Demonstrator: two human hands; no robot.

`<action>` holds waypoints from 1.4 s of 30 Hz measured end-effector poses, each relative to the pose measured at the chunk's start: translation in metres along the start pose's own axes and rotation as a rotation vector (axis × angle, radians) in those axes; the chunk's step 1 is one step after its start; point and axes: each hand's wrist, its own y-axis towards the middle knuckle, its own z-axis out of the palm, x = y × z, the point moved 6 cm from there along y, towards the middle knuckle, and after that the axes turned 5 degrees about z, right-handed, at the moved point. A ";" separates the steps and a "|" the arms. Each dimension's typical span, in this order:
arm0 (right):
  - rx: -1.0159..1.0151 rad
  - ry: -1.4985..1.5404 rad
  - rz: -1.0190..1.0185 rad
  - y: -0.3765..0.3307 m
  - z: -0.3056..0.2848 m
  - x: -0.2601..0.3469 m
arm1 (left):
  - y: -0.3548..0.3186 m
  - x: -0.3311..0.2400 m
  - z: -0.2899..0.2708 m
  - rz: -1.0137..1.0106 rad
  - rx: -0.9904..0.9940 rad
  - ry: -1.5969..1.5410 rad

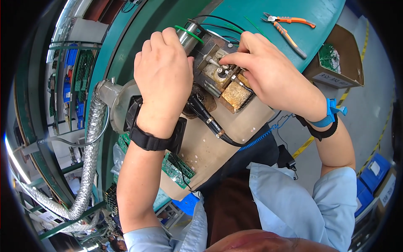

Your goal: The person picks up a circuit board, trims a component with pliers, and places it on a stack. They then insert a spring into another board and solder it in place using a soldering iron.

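A worn metal soldering fixture with small rods and screws sits on the bench between my hands. My left hand is closed beside it, fingers curled next to a metal cylinder with a green band; what the fingers hold is hidden. My right hand is closed over the fixture's right side, its bent index finger at a small metal part. Its other fingertips are partly hidden. A black-handled soldering iron lies below the fixture, near a brown, stained sponge.
Orange-handled cutting pliers lie open on the green bench. A cardboard box of green parts stands at right. A silver flexible duct with a hood rises at left. Green circuit boards lie by my left forearm.
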 end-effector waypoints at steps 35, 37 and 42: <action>0.056 -0.011 0.013 0.005 0.001 0.005 | -0.007 0.014 0.001 -0.038 -0.109 -0.118; 0.061 -0.012 0.014 0.005 0.002 0.005 | -0.009 0.021 0.006 -0.040 -0.055 -0.191; 0.068 -0.020 0.020 0.003 0.001 0.005 | -0.006 0.022 0.008 -0.098 0.050 -0.228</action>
